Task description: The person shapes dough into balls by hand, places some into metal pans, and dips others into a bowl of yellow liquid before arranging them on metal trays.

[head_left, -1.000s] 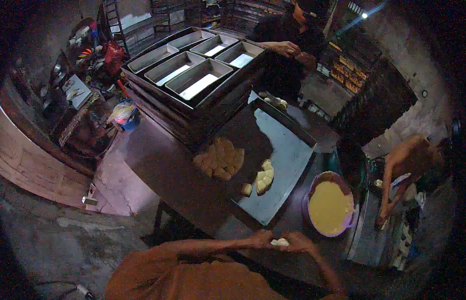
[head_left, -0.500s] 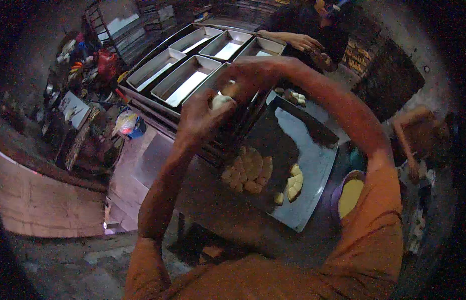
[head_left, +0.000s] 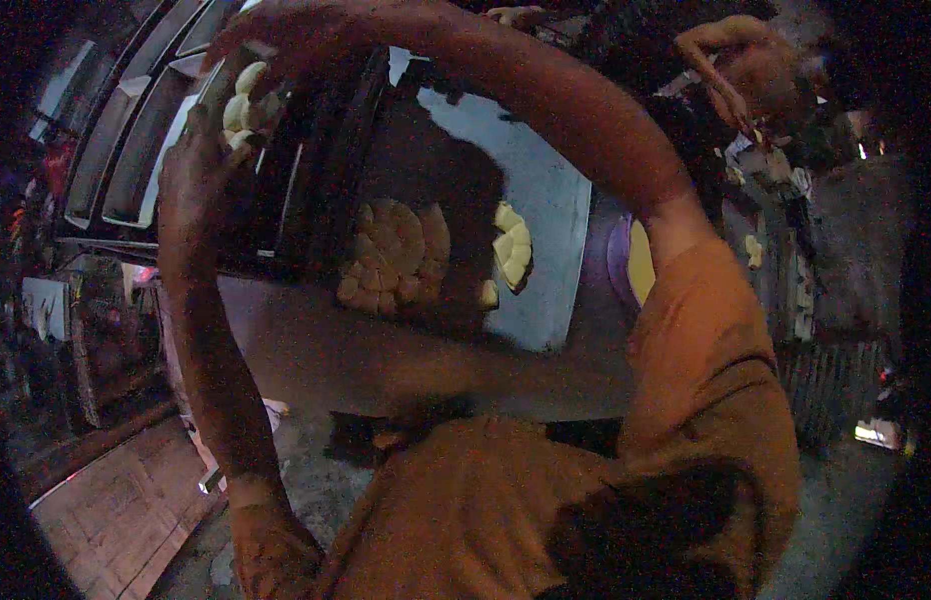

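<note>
At the upper left, a short row of pale dough pieces (head_left: 238, 112) lies between my two hands, over the metal loaf pans (head_left: 133, 165). My left hand (head_left: 201, 160) is curled against the near end of the row. From the far side, my right hand (head_left: 271, 38) reaches across with its arm bent and closes around the other end; its fingers are dim and partly hidden. More divided dough (head_left: 394, 250) lies in shadow on a metal sheet (head_left: 558, 240), with a lit yellowish group of pieces (head_left: 513, 247) to its right.
Right of the sheet stands a purple basin (head_left: 617, 255) with yellow contents (head_left: 640, 265), partly behind my right arm. A bare-armed person (head_left: 751, 70) is at the upper right. A low wooden surface (head_left: 121, 510) lies at the lower left.
My view has swung right and down, so the pans and sheet appear farther left. My hands, closed around dough before, are now farther apart, with several pieces showing between them.
</note>
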`<act>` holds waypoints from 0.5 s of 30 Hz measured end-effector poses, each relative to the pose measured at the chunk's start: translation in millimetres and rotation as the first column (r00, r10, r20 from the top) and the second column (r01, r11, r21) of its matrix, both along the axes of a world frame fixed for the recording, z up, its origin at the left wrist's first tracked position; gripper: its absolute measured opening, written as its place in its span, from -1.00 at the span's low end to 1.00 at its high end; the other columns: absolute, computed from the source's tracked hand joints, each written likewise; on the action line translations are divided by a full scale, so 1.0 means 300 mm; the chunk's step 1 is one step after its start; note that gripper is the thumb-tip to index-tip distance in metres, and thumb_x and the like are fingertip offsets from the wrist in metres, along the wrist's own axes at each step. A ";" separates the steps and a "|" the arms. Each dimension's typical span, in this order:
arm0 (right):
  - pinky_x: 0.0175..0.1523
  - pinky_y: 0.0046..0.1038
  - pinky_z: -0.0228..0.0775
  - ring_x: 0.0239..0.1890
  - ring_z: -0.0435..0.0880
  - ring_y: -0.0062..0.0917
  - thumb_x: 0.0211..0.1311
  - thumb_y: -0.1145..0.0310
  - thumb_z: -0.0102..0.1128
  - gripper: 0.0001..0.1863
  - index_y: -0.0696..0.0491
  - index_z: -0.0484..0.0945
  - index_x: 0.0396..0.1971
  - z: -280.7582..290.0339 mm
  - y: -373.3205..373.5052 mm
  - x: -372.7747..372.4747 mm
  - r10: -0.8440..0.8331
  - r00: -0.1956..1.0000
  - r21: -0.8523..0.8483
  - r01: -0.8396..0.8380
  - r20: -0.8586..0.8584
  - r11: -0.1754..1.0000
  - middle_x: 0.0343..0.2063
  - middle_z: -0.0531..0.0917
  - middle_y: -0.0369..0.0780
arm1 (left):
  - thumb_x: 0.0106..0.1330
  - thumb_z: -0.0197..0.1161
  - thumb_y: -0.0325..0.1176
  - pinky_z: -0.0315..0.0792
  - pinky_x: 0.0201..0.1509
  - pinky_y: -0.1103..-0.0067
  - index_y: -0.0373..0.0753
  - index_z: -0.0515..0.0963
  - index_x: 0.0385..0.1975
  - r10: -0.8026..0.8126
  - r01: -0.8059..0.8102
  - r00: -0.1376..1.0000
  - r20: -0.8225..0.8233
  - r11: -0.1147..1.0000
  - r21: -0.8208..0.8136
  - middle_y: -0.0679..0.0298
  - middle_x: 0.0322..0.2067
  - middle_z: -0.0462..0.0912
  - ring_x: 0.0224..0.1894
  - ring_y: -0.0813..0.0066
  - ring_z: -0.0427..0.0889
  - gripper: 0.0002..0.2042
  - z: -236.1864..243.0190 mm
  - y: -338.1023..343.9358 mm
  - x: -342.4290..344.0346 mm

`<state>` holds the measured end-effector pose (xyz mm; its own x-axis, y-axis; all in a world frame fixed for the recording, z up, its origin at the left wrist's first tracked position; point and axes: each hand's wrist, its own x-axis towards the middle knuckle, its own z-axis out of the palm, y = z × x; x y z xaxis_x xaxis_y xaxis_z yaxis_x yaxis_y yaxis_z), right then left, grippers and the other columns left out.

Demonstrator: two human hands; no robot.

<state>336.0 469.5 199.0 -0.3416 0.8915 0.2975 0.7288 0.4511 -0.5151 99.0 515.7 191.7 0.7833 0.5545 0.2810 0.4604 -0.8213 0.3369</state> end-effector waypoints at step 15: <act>-0.31 -0.12 0.43 -0.34 0.58 -0.01 0.25 0.39 0.07 -0.78 0.28 0.50 -0.35 -0.933 -1.059 -0.672 -0.984 0.154 0.285 0.943 0.089 0.174 -0.44 0.53 0.07 | 0.22 0.25 -0.09 0.42 -0.32 0.14 -0.36 0.50 -0.12 -0.005 0.009 0.999 -0.052 0.996 0.083 -0.06 -0.54 0.60 -0.45 -0.01 0.63 -0.57 -0.030 0.045 -0.065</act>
